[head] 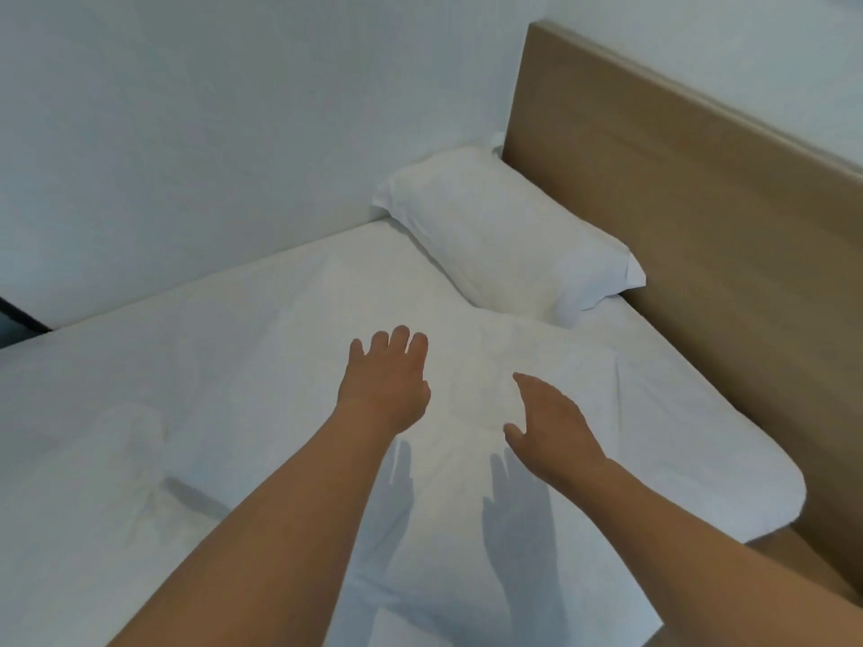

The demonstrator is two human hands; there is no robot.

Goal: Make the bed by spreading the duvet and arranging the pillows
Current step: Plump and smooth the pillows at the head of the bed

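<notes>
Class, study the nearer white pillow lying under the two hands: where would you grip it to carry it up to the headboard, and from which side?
Probably grip the nearer pillow at its two short ends, one hand each, coming from above. It lies flat, both hands, left and right, are open above its middle, and the headboard blocks the far side.
</notes>
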